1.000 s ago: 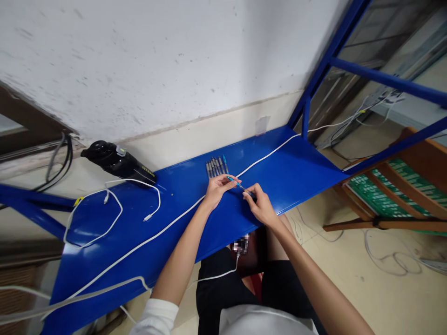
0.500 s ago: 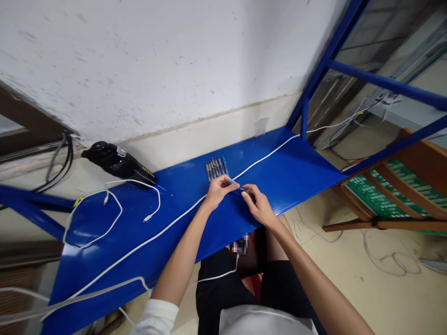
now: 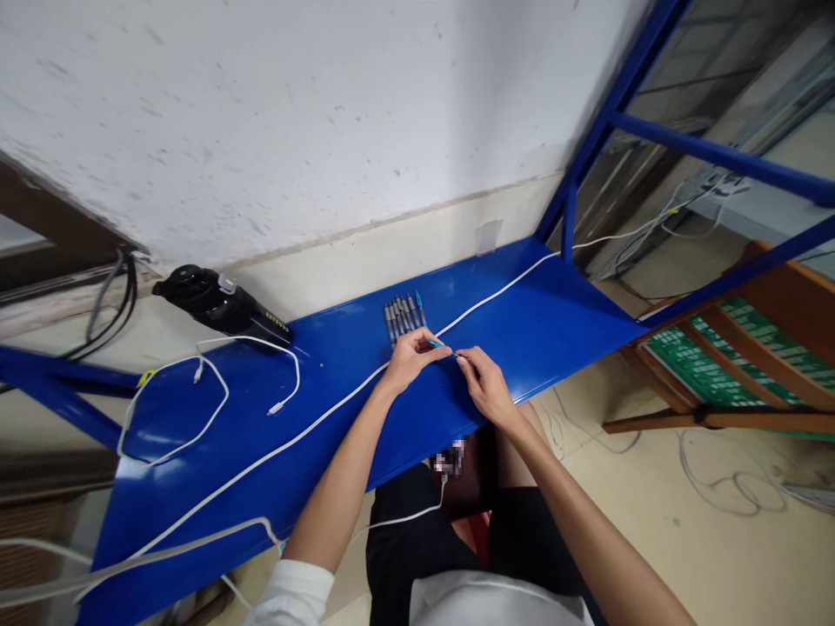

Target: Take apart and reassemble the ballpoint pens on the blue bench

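Note:
Between the thumb and fingers of my left hand (image 3: 410, 360) is a slim blue pen (image 3: 437, 346), tilted down toward the right. My right hand (image 3: 486, 384) pinches the pen's lower right end, its fingertips closed; the very tip is hidden there. Just beyond my left hand, several grey-and-dark pens (image 3: 397, 315) lie side by side on the blue tabletop (image 3: 352, 348). A pen with a bright blue top (image 3: 418, 300) lies at the right end of that row. My left fingers cover the lower ends of some of these pens.
A long white cable (image 3: 313, 423) crosses the tabletop diagonally, passing behind my hands. At the left lie a black bottle (image 3: 228, 309) and a looped white charging cable (image 3: 225, 382). The wall (image 3: 365, 156) borders the far edge; a wooden chair (image 3: 737, 356) stands right.
My right fingertips have drawn together on the pen's end, with the hand slightly lower. My left hand and the pen have shifted a little; the row of pens stays put.

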A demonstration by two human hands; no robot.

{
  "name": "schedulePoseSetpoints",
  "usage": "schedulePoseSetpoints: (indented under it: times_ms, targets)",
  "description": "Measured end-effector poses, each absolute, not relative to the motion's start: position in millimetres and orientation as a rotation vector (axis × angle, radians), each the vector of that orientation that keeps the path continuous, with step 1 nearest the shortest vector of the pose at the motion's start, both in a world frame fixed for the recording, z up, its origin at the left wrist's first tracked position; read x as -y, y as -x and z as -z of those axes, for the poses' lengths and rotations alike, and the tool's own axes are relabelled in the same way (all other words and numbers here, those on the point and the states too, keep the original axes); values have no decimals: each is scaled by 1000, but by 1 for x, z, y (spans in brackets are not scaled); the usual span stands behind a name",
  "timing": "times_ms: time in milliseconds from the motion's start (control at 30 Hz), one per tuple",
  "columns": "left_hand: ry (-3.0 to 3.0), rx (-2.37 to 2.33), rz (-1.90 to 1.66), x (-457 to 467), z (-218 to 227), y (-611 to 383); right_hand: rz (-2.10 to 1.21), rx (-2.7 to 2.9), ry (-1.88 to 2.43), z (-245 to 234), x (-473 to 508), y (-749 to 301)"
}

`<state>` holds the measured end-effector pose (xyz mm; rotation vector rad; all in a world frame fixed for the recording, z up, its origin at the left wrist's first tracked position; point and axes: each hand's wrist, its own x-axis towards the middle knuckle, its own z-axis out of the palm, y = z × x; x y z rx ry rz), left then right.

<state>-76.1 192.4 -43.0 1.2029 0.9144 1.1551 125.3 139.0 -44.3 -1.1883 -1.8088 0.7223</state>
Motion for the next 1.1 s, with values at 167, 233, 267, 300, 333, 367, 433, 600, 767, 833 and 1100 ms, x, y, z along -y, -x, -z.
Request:
schedulePoseSetpoints:
  times_ms: [167, 233, 267, 300, 333, 367, 433, 600, 767, 833, 1100]
  targets:
    - [-1279, -798, -1063, -190, 36, 79, -723, 1738, 1251, 50, -139, -128]
    - [-1248, -788, -1062, -190, 37, 79, -760, 1710, 1253, 53, -139, -128]
    - [-1217, -804, -1076, -190, 38, 78, -780, 1695, 1246, 54, -138, -128]
    - [-1183, -831, -1098, -191, 40, 77, -797, 1680, 1239, 54, -137, -128]
    - [-1148, -864, -1128, -191, 41, 77, -809, 1667, 1232, 54, -137, -127]
    - [-1115, -896, -1162, -192, 43, 76, -815, 1657, 1229, 53, -136, -127]
    - [-1075, -933, -1210, -193, 45, 75, -802, 1656, 1247, 51, -136, -126]
    - [-1050, -836, -1202, -193, 43, 76, -677, 1745, 1263, 46, -135, -124]
    - [-979, -821, -1292, -194, 40, 77, -482, 1698, 1330, 51, -135, -126]
    - [-951, -818, -1310, -195, 39, 79, -462, 1686, 1347, 52, -135, -127]
    - [-943, -805, -1292, -195, 38, 79, -475, 1676, 1360, 52, -134, -127]
